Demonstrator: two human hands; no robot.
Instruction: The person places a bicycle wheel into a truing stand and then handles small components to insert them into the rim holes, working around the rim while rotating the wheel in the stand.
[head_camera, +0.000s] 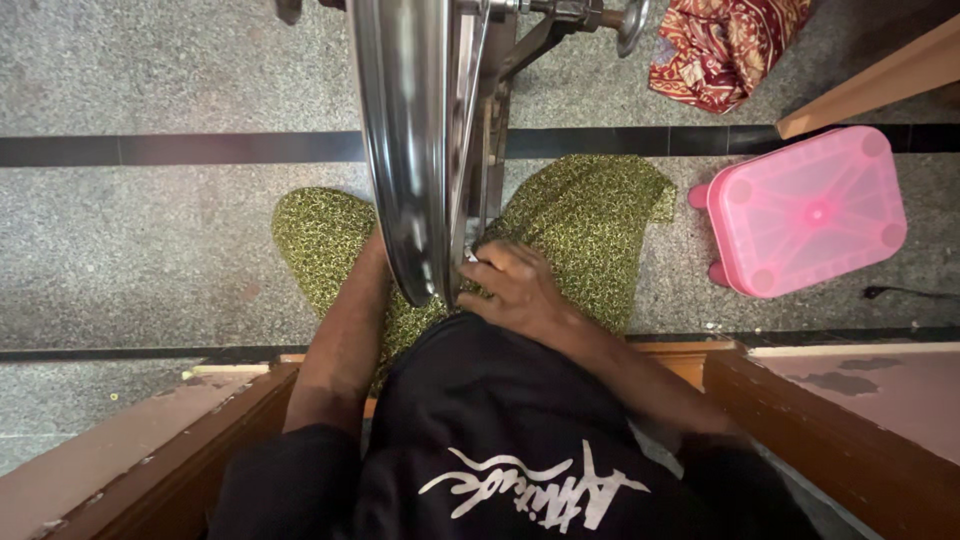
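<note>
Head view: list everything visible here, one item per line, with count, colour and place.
wheel rim: one, shiny metal, centre, upright between the knees
truing stand: one, dark metal, right of the rim
stool: one, pink plastic, right, on the floor
cloth: one, red patterned, top right
floor: grey speckled, with dark stripes
door frame: brown wood, bottom corners
left hand: hidden behind the rim
right hand: fingers at the rim's edge

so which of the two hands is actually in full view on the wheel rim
The right hand, its fingers resting against the shiny metal wheel rim. The left hand is hidden behind the rim; only its forearm shows.
</note>
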